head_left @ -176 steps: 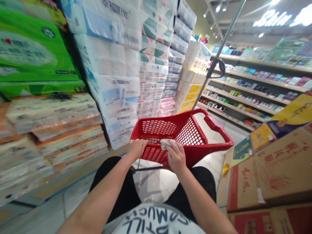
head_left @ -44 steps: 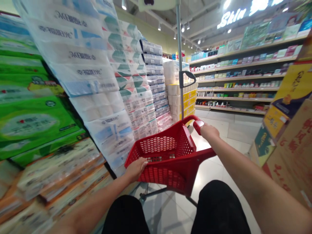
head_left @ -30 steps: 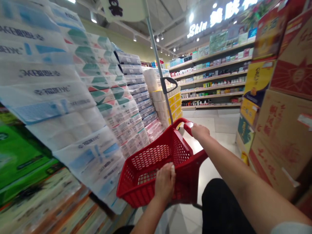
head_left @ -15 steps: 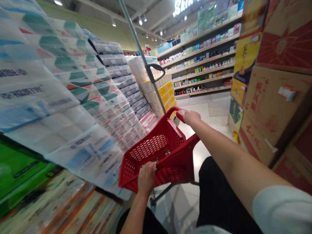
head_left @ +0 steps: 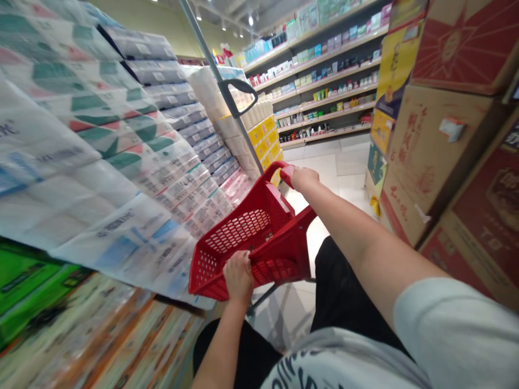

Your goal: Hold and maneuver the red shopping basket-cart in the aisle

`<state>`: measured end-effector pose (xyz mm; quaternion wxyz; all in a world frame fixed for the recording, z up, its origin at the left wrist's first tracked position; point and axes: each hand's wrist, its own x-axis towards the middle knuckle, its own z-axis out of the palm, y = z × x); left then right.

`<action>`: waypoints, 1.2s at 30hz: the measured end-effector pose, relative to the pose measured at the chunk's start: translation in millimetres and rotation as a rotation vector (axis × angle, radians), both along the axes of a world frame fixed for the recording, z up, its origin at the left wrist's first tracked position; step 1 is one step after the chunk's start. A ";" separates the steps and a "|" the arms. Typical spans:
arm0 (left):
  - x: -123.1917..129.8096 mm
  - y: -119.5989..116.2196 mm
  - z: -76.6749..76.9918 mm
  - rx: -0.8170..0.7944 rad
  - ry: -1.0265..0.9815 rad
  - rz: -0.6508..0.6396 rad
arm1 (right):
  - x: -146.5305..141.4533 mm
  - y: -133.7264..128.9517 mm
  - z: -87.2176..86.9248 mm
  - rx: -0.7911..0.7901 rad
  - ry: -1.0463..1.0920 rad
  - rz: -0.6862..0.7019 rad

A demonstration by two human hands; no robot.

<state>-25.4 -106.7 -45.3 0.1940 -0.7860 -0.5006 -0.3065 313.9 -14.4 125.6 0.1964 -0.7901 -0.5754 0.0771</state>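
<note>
Closest is the person's pale printed shirt (head_left: 332, 359), then dark trousers (head_left: 247, 348), the knees spread, probably to bring the body low and near the red cart (head_left: 286, 237). The cart is just ahead, slanting across the view, its basket end beside the paper goods on the left. The left hand (head_left: 239, 270) rests on the near rim, fingers bent inward over it; their undersides are hidden, so I cannot tell whether they grip the rim or pinch something small. Farther out, the right hand (head_left: 305, 177) has its fingers closed around the red handle (head_left: 287, 173), an outstretched hold that likely steadies the cart while the left works at the rim. Wrapped paper packs (head_left: 121, 156) are piled flat in columns, presumably to save floor space, and cartons (head_left: 433, 156) are stacked opposite. Behind the handle rises a grey pole (head_left: 251, 145) with a looped grip (head_left: 229, 98); its foot is hidden. Farthest back, shelves (head_left: 324, 81) carry small products in rows, seemingly for easy viewing.
</note>
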 end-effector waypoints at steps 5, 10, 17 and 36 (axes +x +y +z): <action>82.5 -6.9 19.1 0.012 0.047 -0.074 | -1.7 -3.2 2.5 0.014 -0.007 -0.053; 128.8 -9.3 40.6 -0.021 0.062 -0.200 | -3.2 -4.6 3.8 0.015 -0.028 -0.068; 72.8 -3.9 22.1 -0.036 0.106 -0.211 | -3.5 -5.0 3.9 0.022 -0.009 -0.048; -9.9 2.1 3.2 -0.047 0.052 0.118 | -77.4 -96.2 -71.6 0.396 -0.384 0.414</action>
